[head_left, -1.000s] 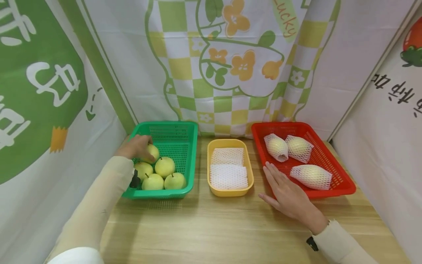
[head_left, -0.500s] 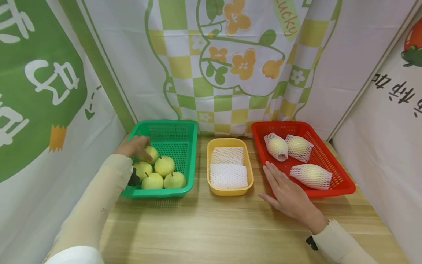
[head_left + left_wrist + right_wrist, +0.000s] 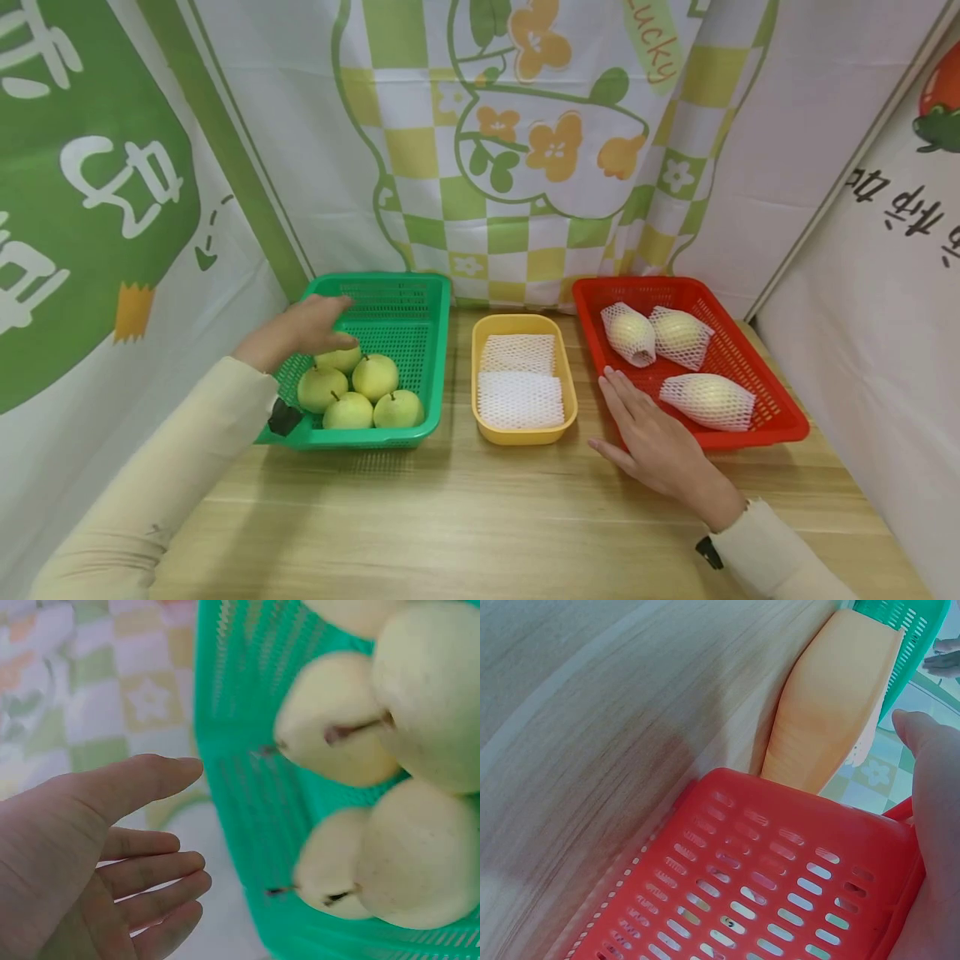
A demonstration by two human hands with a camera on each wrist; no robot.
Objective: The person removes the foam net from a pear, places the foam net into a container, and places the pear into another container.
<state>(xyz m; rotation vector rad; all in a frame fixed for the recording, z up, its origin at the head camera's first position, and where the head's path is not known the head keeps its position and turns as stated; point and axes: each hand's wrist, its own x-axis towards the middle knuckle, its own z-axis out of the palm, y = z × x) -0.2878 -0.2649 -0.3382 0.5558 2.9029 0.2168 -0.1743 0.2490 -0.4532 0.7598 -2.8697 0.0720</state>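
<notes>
Several pale green pears [image 3: 375, 378] with stems lie in the green basket [image 3: 442, 358]. My left hand [image 3: 296, 329] hovers over the rear pears, partly hiding one. In the left wrist view the left hand [image 3: 97, 855] has its thumb and fingers apart and holds nothing, beside the basket and pears [image 3: 424, 851]. My right hand [image 3: 663, 446] lies flat with straight fingers against the near left rim of the red basket [image 3: 780, 417]. Three fruits wrapped in white foam nets [image 3: 708, 402] sit in that basket. The right wrist view shows the right hand [image 3: 934, 817] at its rim.
Between the baskets stands a yellow tray [image 3: 525, 437] with white foam nets [image 3: 521, 400] in two piles. All rest on a wooden table [image 3: 480, 517]. White cloth walls stand at the sides, and a checkered curtain [image 3: 517, 242] hangs behind.
My left hand has let go of the rear pear and risen a little back from it, its fingers straightening. The pears stay in place. My right hand has not moved.
</notes>
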